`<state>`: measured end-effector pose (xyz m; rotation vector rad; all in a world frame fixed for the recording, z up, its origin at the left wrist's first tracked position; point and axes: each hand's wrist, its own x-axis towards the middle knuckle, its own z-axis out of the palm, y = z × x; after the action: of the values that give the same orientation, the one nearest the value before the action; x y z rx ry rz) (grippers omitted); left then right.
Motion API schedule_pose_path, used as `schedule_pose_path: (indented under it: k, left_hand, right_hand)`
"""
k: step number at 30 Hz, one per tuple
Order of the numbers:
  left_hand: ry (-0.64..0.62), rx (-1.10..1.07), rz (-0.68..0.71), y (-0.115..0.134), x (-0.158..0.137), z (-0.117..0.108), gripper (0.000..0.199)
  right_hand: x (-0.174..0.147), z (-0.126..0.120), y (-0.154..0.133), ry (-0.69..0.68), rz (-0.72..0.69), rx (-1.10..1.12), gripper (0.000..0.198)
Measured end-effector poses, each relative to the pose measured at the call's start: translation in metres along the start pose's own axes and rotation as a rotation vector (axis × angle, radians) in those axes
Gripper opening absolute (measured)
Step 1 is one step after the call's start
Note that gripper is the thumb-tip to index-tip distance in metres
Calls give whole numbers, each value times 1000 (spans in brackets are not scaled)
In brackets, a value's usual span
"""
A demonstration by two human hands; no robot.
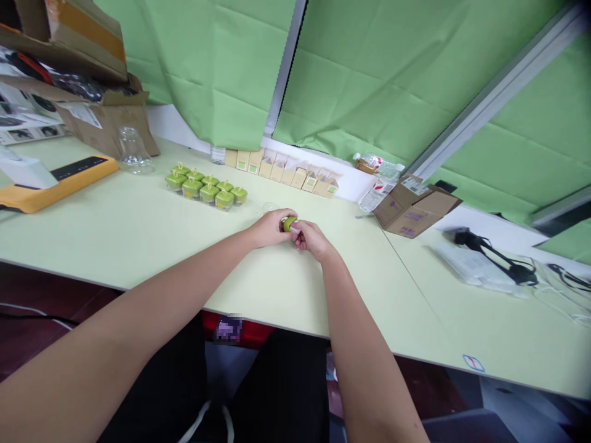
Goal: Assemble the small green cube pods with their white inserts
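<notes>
Both of my hands are closed around one small container with a green lid (290, 224), held just above the pale table. My left hand (271, 227) grips it from the left side. From the right, my right hand (313, 239) pinches it, with the fingers curled at its lower edge. The container's body is mostly hidden by my fingers. Just beyond my left hand lies a clear plastic piece (269, 209), too faint to name. Farther left stands a group of several similar green-lidded containers (207, 192), packed in rows.
A row of small open cardboard boxes (286, 171) lines the wall. At left are a yellow device (76, 178), a clear plastic bottle-like piece (133, 151) and a large carton (108, 123). Rightward stand a brown box (413, 209), plastic bottles (378, 165) and black straps (501, 258).
</notes>
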<state>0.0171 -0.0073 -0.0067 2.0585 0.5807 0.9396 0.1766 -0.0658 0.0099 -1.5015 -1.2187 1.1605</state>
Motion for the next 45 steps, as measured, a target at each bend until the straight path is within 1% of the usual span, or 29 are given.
schedule_pose_path:
  k: [10,18,23,27,33,37,40,43,45]
  left_hand:
    - [-43,-68,-30,5,-2,-2,48]
    - [-24,-140,-43,3,0,1,47]
    - [-21,-184,-52,-1,2,2,48]
    - [-11,-205,-48,-3,3,2,50]
    - [17,-186,-21,-4,3,1,48]
    - [7,-205,-39,-5,3,-1,50]
    - [31,-203,-63,-8,5,-2,49]
    - [91,-211,-85,-14,9,0,47]
    - [132,-245,-98,-18,11,2,44]
  right_hand:
    - [3,0,2,39,-9,-11,20]
    - [0,1,-1,62,-2,5,18]
    - [1,0,0,52,3,15,18]
    - [2,-1,2,70,-23,-2,18]
    - [6,0,6,96,-97,-24,17]
    - [9,-2,9,102,-68,43,20]
    - [10,-5,8,102,-38,115,22]
    - [8,-6,6,131,-66,166,26]
    - [6,-6,3,171,-84,161,31]
